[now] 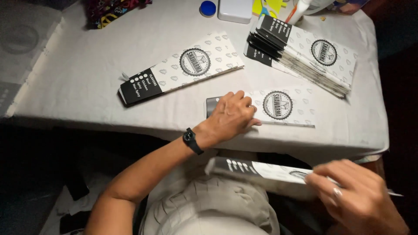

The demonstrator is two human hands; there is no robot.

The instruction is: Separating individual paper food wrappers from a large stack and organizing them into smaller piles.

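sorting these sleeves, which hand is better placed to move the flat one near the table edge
Left, most likely. The left hand already rests on the dark end of the flat sleeve on the table. The right hand is busy holding another sleeve over the lap.

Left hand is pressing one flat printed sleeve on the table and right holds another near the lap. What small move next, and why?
Probably bring the right hand forward and lay its sleeve on the flat sleeve under the left hand. That one lies alone at the table edge, while two stacks sit farther back.
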